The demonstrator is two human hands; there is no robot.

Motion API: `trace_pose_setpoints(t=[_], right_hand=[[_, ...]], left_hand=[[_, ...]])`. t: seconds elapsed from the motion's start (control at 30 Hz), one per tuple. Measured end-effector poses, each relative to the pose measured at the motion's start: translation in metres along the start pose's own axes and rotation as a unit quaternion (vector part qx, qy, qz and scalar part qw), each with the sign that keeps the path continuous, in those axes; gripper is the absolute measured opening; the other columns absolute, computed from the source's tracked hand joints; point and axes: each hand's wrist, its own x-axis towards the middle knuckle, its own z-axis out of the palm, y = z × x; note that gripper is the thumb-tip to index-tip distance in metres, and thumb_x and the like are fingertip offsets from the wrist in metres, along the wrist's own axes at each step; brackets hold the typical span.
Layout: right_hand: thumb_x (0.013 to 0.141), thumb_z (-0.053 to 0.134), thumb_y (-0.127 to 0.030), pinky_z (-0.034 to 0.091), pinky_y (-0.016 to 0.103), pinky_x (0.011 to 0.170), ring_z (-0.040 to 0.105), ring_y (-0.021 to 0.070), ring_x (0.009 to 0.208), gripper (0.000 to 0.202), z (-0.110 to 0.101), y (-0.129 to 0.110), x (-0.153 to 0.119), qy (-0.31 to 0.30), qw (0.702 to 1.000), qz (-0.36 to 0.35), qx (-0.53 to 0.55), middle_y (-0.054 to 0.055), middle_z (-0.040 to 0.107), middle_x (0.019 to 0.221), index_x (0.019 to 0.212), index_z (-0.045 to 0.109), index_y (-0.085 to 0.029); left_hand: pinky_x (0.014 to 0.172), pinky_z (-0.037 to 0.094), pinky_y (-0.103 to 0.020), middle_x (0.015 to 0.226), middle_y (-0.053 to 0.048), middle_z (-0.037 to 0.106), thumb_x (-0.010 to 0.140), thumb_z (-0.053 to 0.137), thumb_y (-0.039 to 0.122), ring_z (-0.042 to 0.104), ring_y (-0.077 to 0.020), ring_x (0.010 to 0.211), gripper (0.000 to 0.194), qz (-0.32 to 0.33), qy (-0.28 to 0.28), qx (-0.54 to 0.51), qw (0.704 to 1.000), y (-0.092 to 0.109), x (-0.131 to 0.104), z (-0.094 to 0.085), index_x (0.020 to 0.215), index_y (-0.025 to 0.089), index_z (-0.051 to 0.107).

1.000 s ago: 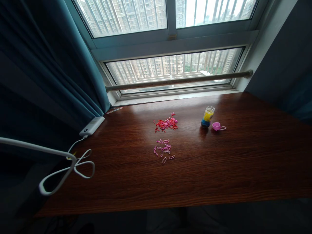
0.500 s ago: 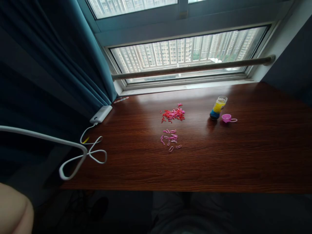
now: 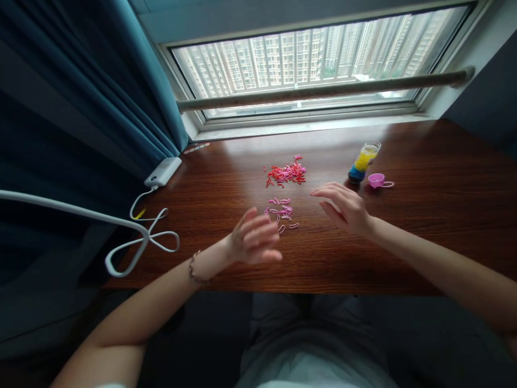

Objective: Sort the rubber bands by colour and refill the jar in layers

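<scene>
My left hand (image 3: 256,237) hangs over the wooden table with its fingers spread and nothing in it, slightly blurred. It is nearest to a small group of pink rubber bands (image 3: 285,211) and hides part of them. My right hand (image 3: 341,206) is to the right of that group, fingers stretched out and thumb apart, holding nothing. Farther back lies a pile of red and pink rubber bands (image 3: 286,173). Beyond my right hand stands a clear jar (image 3: 364,161) with layers of yellow and blue in it. A pink cup-shaped lid (image 3: 376,180) with a loop lies beside the jar.
A white power bank (image 3: 162,172) with a white cable (image 3: 163,240) sits at the table's left end by the blue curtain (image 3: 149,91). A metal bar (image 3: 323,92) crosses the window behind the table. The table's front edge (image 3: 307,292) runs near my body.
Both my hands have come in over the table; before, only a bit of skin showed at the lower left. The view has tipped downward slightly. The bands, jar and lid lie as before.
</scene>
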Motion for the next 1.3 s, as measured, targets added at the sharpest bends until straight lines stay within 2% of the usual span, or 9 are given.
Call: trace_pose_setpoints(t=[0.1,0.17,0.27,0.4,0.47,0.6,0.83,1.1,1.3], right_hand=[[0.089,0.039,-0.026,0.046,0.04,0.08,0.053,0.0226,0.091,0.021,0.037,0.035,0.018,-0.043,0.999,-0.004,-0.024,0.009,0.06,0.096,0.106,0.051,-0.02],[0.09,0.037,-0.027,0.044,0.041,0.084,0.051,0.023,0.095,0.022,0.06,0.06,0.032,-0.054,0.997,-0.012,-0.047,0.011,0.059,0.099,0.103,0.052,-0.018],[0.09,0.035,-0.027,0.04,0.042,0.089,0.049,0.0235,0.098,0.023,0.082,0.089,0.048,-0.054,0.996,-0.01,-0.075,0.011,0.058,0.1,0.101,0.053,-0.018],[0.089,0.037,-0.022,0.042,0.039,0.087,0.049,0.0229,0.099,0.022,0.09,0.109,0.051,0.012,0.996,0.044,-0.074,0.011,0.058,0.101,0.103,0.053,-0.017],[0.087,0.039,-0.02,0.042,0.038,0.087,0.05,0.0225,0.098,0.022,0.091,0.115,0.047,0.049,0.994,0.081,-0.064,0.011,0.058,0.102,0.106,0.052,-0.017],[0.083,0.042,-0.016,0.042,0.038,0.087,0.051,0.0233,0.099,0.027,0.094,0.122,0.04,0.047,0.989,0.124,-0.067,0.01,0.058,0.104,0.107,0.053,-0.017],[0.08,0.044,-0.011,0.044,0.036,0.083,0.051,0.0233,0.093,0.024,0.094,0.121,0.041,-0.012,0.987,0.134,-0.09,0.01,0.061,0.094,0.099,0.057,-0.015],[0.074,0.047,-0.005,0.046,0.033,0.078,0.056,0.0209,0.084,0.026,0.096,0.134,0.038,0.024,0.973,0.222,-0.063,0.006,0.064,0.09,0.091,0.062,-0.016],[0.071,0.049,-0.008,0.048,0.03,0.07,0.061,0.0176,0.073,0.022,0.097,0.143,0.037,0.065,0.952,0.298,-0.018,0.004,0.067,0.082,0.084,0.065,-0.017]], left_hand=[[0.103,0.024,-0.051,0.13,-0.006,0.035,0.077,0.049,0.054,0.03,-0.0266,0.124,0.059,0.053,0.069,0.026,0.996,-0.035,0.039,0.017,0.126,0.028,0.028],[0.104,0.021,-0.051,0.134,-0.01,0.029,0.082,0.043,0.049,0.023,-0.0263,0.128,0.055,0.024,0.08,0.033,0.996,-0.061,0.065,0.031,0.127,0.023,0.023],[0.105,0.023,-0.048,0.132,-0.012,0.032,0.087,0.037,0.042,0.022,-0.0232,0.129,0.048,-0.018,0.081,0.027,0.996,-0.091,0.088,0.051,0.126,0.02,0.022],[0.103,0.029,-0.045,0.124,-0.014,0.043,0.087,0.04,0.033,0.029,-0.0224,0.126,0.041,-0.022,0.068,0.017,0.997,-0.112,0.085,0.071,0.123,0.015,0.03],[0.099,0.035,-0.042,0.121,-0.013,0.046,0.086,0.043,0.028,0.036,-0.0219,0.121,0.037,-0.057,0.067,0.002,0.996,-0.119,0.08,0.078,0.119,0.014,0.037],[0.093,0.041,-0.038,0.105,-0.008,0.057,0.083,0.046,0.018,0.046,-0.0202,0.113,0.019,-0.109,0.076,-0.021,0.991,-0.132,0.075,0.085,0.1,0.016,0.053],[0.089,0.041,-0.039,0.085,-0.004,0.064,0.076,0.053,0.012,0.052,-0.0198,0.099,0.012,-0.135,0.053,-0.032,0.989,-0.141,0.076,0.087,0.08,0.019,0.062],[0.097,0.024,-0.045,0.091,-0.001,0.062,0.072,0.06,0.023,0.043,-0.0224,0.105,0.004,-0.122,-0.038,0.024,0.992,-0.126,0.075,0.08,0.071,0.022,0.064],[0.098,0.018,-0.047,0.098,-0.001,0.06,0.07,0.064,0.028,0.038,-0.024,0.109,0.007,-0.116,-0.069,0.025,0.991,-0.121,0.074,0.077,0.074,0.023,0.064]])
